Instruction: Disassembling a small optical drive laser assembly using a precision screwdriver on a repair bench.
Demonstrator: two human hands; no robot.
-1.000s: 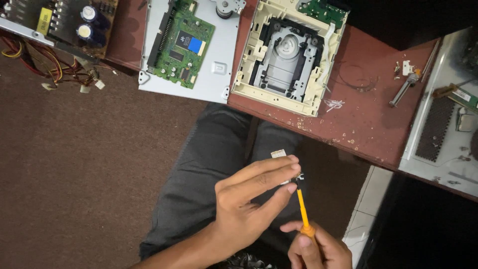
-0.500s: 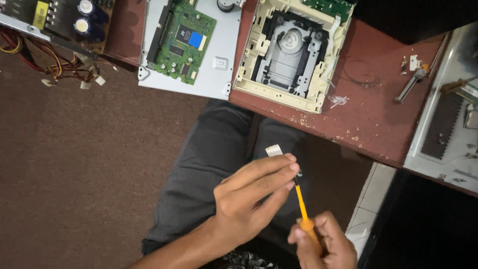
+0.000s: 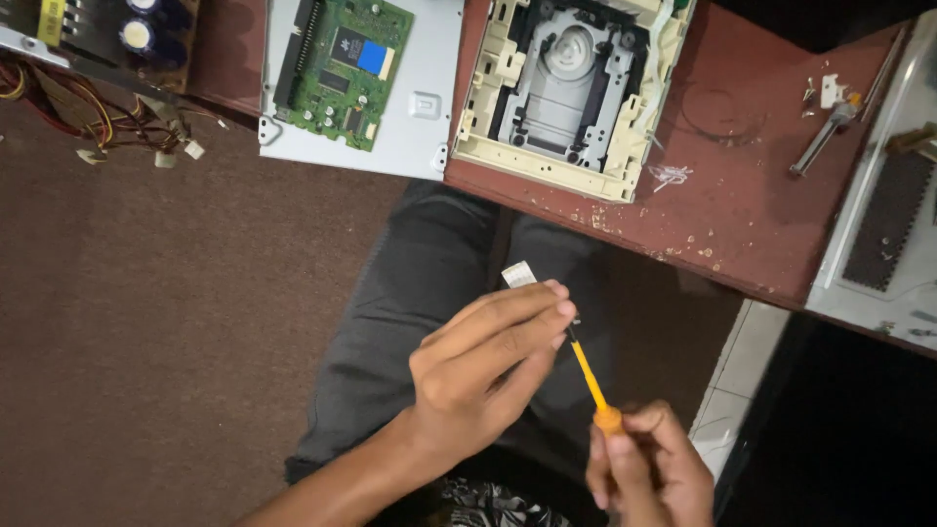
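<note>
My left hand (image 3: 483,366) is over my lap, its fingertips pinched on a small part with a pale flat ribbon end (image 3: 518,275) sticking out above them. My right hand (image 3: 644,468) grips the handle of a thin orange screwdriver (image 3: 590,376). The screwdriver's tip meets the small part right at my left fingertips. Most of the part is hidden by the fingers.
On the dark red table (image 3: 742,210) lie an opened beige disc drive (image 3: 571,93) and a metal plate carrying a green circuit board (image 3: 342,73). A second screwdriver (image 3: 825,132) and a grey metal cover (image 3: 883,224) sit at right. A wired power board (image 3: 88,39) lies top left on brown carpet.
The view has drifted a little, so the table items sit higher in the picture. Both hands stay together over my lap, with the screwdriver still at the small part.
</note>
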